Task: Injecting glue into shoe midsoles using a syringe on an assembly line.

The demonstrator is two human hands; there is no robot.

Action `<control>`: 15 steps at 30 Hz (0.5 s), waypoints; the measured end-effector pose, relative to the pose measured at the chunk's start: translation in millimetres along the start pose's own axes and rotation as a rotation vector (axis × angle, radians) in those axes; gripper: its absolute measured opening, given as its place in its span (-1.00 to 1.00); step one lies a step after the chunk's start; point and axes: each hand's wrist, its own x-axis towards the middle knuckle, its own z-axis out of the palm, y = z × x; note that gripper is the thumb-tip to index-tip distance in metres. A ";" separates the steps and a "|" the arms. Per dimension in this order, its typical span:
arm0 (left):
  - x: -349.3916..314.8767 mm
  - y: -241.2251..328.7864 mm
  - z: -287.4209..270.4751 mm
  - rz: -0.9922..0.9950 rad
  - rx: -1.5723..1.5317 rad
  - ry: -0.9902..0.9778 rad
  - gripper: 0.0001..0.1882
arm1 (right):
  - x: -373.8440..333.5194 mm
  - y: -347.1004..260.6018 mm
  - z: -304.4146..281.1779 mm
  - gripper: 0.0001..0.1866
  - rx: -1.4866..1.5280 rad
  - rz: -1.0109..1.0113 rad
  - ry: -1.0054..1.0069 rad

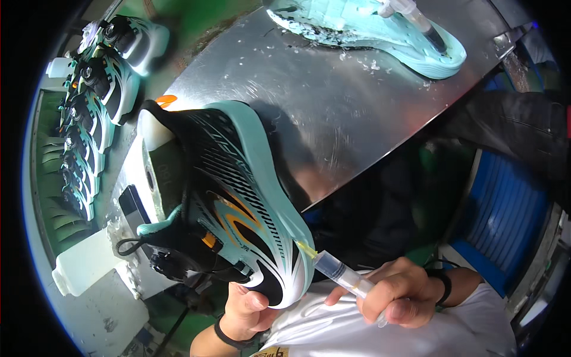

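Observation:
My left hand [250,306] grips the toe end of a black, white and mint running shoe [238,196] from below. The shoe is tilted with its heel up and away from me, its mint sole toward the right. A pale shoe last [156,134] fills its opening. In my right hand [398,294], fingers wrapped around the barrel, is a clear syringe [342,273]. Its yellowish tip meets the seam between the upper and the sole near the forefoot, though exact contact is hard to make out.
On the metal table [333,131] lies a mint sole [369,44] with black smears and another syringe [419,24] on it. Several similar shoes [98,119] line the left. A white plastic bottle [89,262] lies at lower left; a blue slatted seat [499,208] stands right.

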 end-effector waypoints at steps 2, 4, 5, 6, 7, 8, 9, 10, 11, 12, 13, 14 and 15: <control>2.2 1.2 3.1 -0.016 0.010 -0.020 -0.22 | -3.0 -3.7 2.1 -0.68 0.005 0.005 0.020; 2.6 -1.2 6.6 -0.011 -0.003 -0.018 -0.23 | -6.5 -4.6 3.8 -0.68 0.017 0.006 0.029; 2.7 -2.0 8.3 -0.003 -0.017 -0.015 -0.23 | -9.2 -4.7 5.8 -0.67 0.034 0.006 0.054; 2.7 -1.5 9.5 -0.004 -0.016 -0.017 -0.23 | -11.6 -4.9 7.2 -0.67 0.050 0.005 0.078; 2.6 -0.5 10.5 -0.041 -0.095 -0.035 -0.26 | -13.7 -4.9 7.5 -0.67 0.048 0.004 0.079; 2.6 0.2 12.1 -0.077 -0.173 -0.053 -0.29 | -16.0 -4.7 7.3 -0.75 0.069 0.000 0.079; 3.4 0.5 14.7 -0.079 -0.172 -0.058 -0.29 | -17.8 -5.3 7.1 -0.82 0.088 -0.004 0.079; 4.2 0.8 17.6 -0.089 -0.187 -0.076 -0.29 | -18.7 -7.8 7.8 -0.82 0.083 -0.008 0.081; 4.7 0.5 19.9 -0.099 -0.201 -0.094 -0.29 | -19.2 -11.8 9.4 -0.76 0.070 0.002 0.081; 6.7 -1.1 20.3 -0.105 -0.200 -0.102 -0.29 | -20.1 -14.8 10.1 -0.68 0.054 0.011 0.086; 9.1 -3.1 20.3 -0.088 -0.134 -0.120 -0.27 | -22.0 -16.9 10.8 -0.68 0.047 0.007 0.093; 11.2 -4.8 21.2 -0.071 -0.069 -0.139 -0.25 | -24.6 -18.7 11.7 -0.68 0.031 -0.004 0.097; 13.9 -6.5 23.9 -0.077 -0.068 -0.150 -0.25 | -26.9 -21.0 12.2 -0.69 0.015 -0.016 0.102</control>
